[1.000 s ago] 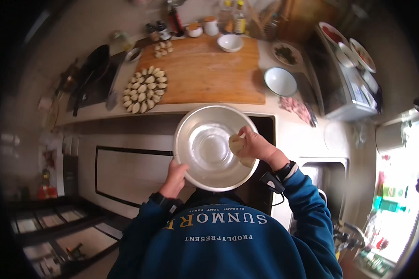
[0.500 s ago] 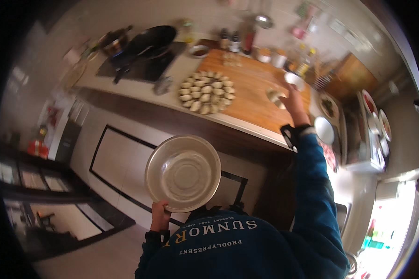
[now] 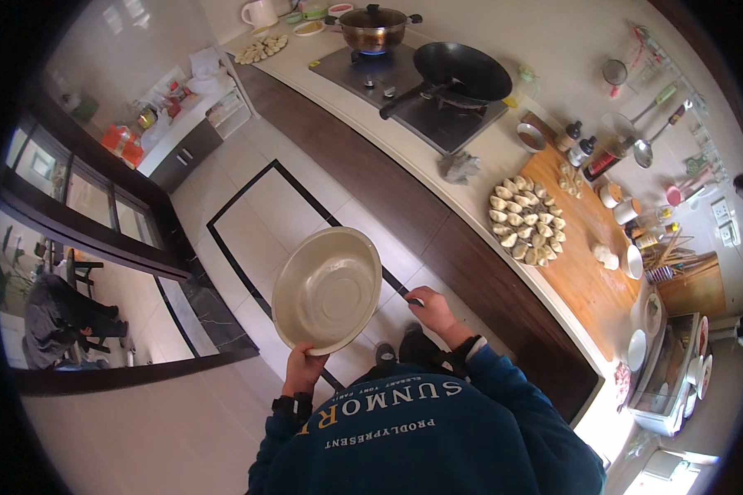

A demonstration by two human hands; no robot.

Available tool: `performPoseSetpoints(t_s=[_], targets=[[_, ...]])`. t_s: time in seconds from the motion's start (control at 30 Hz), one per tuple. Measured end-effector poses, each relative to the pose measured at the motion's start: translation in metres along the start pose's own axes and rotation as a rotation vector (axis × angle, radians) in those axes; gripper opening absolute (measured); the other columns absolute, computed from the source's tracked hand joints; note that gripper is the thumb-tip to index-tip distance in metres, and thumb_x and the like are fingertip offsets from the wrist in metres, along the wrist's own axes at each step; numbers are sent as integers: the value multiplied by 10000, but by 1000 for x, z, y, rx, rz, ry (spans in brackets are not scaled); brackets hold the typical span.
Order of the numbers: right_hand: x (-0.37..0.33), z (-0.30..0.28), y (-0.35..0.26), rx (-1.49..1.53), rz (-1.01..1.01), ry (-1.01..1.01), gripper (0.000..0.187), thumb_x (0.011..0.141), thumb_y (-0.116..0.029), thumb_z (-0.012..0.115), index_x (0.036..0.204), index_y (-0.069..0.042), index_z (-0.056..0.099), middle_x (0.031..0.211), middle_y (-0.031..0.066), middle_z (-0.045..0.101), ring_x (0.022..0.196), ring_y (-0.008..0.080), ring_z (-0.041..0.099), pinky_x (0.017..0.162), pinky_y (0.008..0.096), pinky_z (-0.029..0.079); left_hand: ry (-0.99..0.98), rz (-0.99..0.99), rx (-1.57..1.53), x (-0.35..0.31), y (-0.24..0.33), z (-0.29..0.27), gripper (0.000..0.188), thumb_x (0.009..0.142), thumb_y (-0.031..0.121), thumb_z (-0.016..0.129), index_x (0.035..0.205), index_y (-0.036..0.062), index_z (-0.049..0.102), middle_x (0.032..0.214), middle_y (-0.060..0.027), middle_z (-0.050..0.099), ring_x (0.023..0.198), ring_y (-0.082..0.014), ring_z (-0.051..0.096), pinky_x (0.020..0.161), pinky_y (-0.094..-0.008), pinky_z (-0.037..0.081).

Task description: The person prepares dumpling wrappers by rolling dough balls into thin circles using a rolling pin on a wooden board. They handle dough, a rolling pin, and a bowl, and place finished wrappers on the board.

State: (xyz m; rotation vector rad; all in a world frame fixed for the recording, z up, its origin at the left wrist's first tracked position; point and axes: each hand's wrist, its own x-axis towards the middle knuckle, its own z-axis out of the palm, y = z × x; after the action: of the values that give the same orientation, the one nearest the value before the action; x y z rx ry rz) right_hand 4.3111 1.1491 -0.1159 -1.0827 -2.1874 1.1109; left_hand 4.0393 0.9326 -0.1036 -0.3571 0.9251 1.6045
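My left hand [image 3: 304, 369] grips the lower rim of a wide pale metal basin [image 3: 328, 290], its fingers closed on the edge. The basin is tilted over the floor in front of me, and nothing shows inside it. To the right of the basin, apart from it, is my right hand [image 3: 434, 311]. Its fingers are loosely curled, and the dark floor stripe shows between thumb and fingers; I see nothing held there.
On the counter lie a wooden board [image 3: 586, 276], a round of dumplings [image 3: 527, 221], pale dough [image 3: 605, 256] and a white bowl [image 3: 632, 262]. A black wok [image 3: 462, 73] and a lidded pot [image 3: 373, 33] stand on the stove. A seated person [image 3: 62, 318] shows beyond the doorway.
My right hand has come away from the white bowl over the board and down beside the basin. The view has swung toward the left. The left hand still holds the basin.
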Motion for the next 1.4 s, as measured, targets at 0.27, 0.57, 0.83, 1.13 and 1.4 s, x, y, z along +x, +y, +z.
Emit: performPoseSetpoints(t_s=[0.27, 0.57, 0.83, 1.13, 1.4], targets=[[183, 40, 8, 459, 284, -63, 146, 833, -120, 639, 931, -26, 693, 885, 95, 680, 777, 202, 649, 689, 301, 511, 109, 40, 17, 92, 83, 20, 461, 808, 3, 453, 1255, -98, 403, 1289, -234, 493, 1203, -373, 494, 1012, -503, 433], [435, 80, 43, 1365, 618, -31, 428, 888, -157, 612, 1276, -57, 461, 1091, 153, 614, 964, 281, 628, 805, 393, 525, 94, 16, -104, 227, 217, 69, 476, 798, -3, 453, 1270, -59, 423, 1281, -218, 519, 1175, -374, 516, 982, -490, 451], [572, 110, 71, 1748, 707, 624, 422, 882, -50, 532, 1281, -130, 423, 1256, 119, 493, 1093, 330, 547, 930, 498, 450, 62, -92, -56, 328, 317, 114, 534, 799, -45, 428, 1330, -47, 368, 1347, -215, 461, 1242, -356, 464, 1050, -482, 403], [611, 143, 89, 1773, 549, 1016, 336, 779, 5, 543, 1098, -100, 563, 1131, 88, 580, 1130, 290, 534, 982, 485, 418, -29, -389, 325, 477, 455, 145, 509, 854, 7, 403, 1343, -87, 301, 1363, -271, 399, 1260, -380, 435, 1081, -484, 378], [569, 219, 33, 1578, 552, 1128, 143, 862, -64, 637, 917, -35, 509, 869, 122, 589, 840, 284, 636, 802, 442, 537, -129, -562, 676, 559, 557, 191, 475, 852, 2, 455, 1313, -86, 378, 1326, -232, 483, 1215, -340, 498, 1042, -463, 423]])
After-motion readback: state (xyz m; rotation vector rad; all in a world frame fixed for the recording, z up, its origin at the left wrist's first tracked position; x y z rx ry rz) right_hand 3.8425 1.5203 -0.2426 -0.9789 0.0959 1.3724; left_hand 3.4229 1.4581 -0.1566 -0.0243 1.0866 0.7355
